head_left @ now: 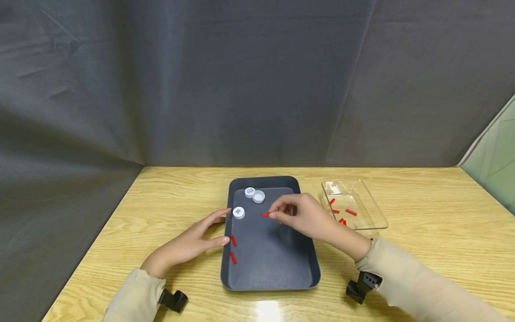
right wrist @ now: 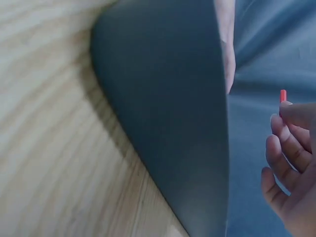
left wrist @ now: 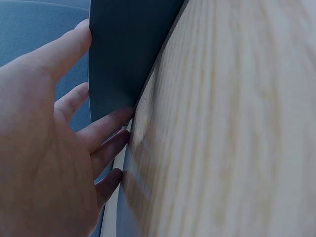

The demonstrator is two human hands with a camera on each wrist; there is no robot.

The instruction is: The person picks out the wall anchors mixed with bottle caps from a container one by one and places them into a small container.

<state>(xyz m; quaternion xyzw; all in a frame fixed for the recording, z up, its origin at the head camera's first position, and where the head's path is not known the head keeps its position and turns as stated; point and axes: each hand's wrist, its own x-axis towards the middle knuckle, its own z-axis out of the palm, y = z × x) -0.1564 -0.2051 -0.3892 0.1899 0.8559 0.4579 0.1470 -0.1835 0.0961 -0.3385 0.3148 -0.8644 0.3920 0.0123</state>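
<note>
A small red stick (head_left: pixel 264 214) is pinched between the thumb and forefinger of my right hand (head_left: pixel 306 217), over the upper middle of a dark grey tray (head_left: pixel 277 264). In the right wrist view its tip (right wrist: pixel 283 95) pokes up past the fingertips. My left hand (head_left: pixel 189 243) rests at the tray's left edge, fingers spread and thumb at the rim, holding nothing. Close to those fingers, inside the tray, sits a white round cap (head_left: pixel 238 213) with a grey mark on top. Two red sticks (head_left: pixel 234 240) lie along the left wall near the thumb.
Toward the tray's far end are another marked white cap (head_left: pixel 249 192) and a hollow white cap (head_left: pixel 259 197), side by side. Right of the tray, a clear plastic box (head_left: pixel 376 214) holds several red sticks (head_left: pixel 351 212). A grey curtain (head_left: pixel 257 89) hangs behind the wooden table (head_left: pixel 434 214).
</note>
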